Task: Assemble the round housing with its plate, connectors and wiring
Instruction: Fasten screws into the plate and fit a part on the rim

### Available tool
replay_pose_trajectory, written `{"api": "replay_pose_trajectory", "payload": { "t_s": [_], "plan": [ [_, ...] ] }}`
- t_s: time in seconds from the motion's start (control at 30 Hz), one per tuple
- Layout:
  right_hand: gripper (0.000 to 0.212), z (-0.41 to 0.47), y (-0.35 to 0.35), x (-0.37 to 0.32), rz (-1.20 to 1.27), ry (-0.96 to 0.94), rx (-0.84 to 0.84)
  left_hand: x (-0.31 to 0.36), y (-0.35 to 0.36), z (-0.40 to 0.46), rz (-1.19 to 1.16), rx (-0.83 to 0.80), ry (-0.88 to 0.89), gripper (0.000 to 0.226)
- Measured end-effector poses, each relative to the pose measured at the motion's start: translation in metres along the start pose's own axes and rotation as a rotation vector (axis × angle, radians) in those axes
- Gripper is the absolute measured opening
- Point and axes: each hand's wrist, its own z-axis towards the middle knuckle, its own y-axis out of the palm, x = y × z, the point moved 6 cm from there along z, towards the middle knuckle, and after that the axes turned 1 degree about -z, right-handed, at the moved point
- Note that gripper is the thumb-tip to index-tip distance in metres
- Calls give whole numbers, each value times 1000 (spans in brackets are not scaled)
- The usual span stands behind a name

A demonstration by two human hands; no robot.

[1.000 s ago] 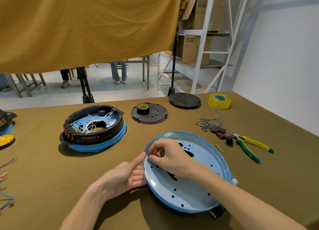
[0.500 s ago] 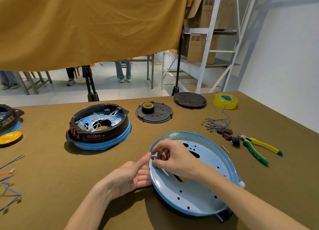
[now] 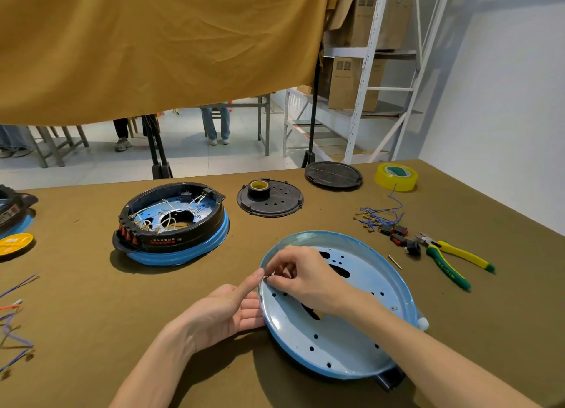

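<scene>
A light blue round plate [image 3: 360,325] with holes lies tilted in front of me. My left hand [image 3: 227,311] grips its left rim, thumb pointing up along the edge. My right hand [image 3: 301,277] hovers over the plate's left part and pinches a small dark piece at the rim; the piece is mostly hidden by the fingers. A black round housing [image 3: 171,221] on a blue base, with white wiring inside and red switches on its side, stands at the left. Blue wires [image 3: 377,216] and black-red connectors [image 3: 399,239] lie at the right.
Green-yellow pliers [image 3: 449,259] and a small pin [image 3: 395,261] lie right of the plate. At the back sit a black disc with a tape roll [image 3: 269,198], a black lid [image 3: 333,175] and yellow tape [image 3: 396,176]. Loose wires [image 3: 13,322] lie at the left edge.
My right hand has stayed at the plate's left rim, fingers working on the small piece. The left hand keeps its hold. The view shifted slightly.
</scene>
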Motion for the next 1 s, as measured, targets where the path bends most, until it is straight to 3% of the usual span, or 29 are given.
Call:
{"api": "replay_pose_trajectory", "payload": {
  "t_s": [1.0],
  "plan": [
    [10,1,0,-1,-8,1,-10,-1,0,1,1,14,-3,84]
  ]
}}
